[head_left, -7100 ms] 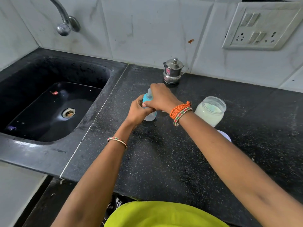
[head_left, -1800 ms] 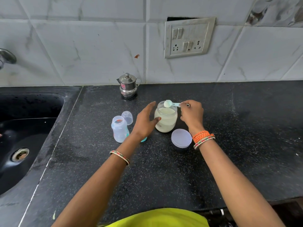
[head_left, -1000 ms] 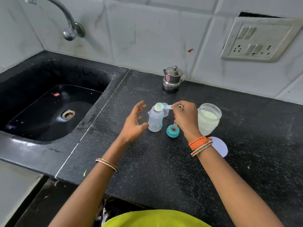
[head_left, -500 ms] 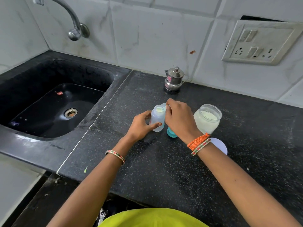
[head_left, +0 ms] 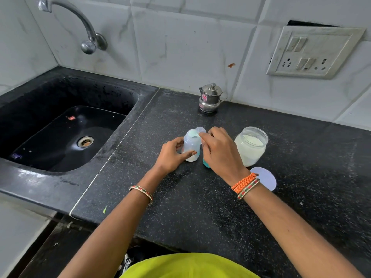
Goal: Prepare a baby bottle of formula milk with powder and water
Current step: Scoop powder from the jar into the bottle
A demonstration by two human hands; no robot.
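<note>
Small translucent plastic baby bottle (head_left: 191,146) upright on black speckled bench (head_left: 200,207), left hand (head_left: 170,155) fingers wrapped rnd body, right hand (head_left: 219,151) pinching pale scoop (head_left: 194,134) over mouth, powder jar (head_left: 251,146) just right.

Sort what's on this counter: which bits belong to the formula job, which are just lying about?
In use: bottle, scoop, powder jar, jar lid, teal ring, clear cap, both hands.
Lying about: steel pot, sink, tap, socket.
</note>
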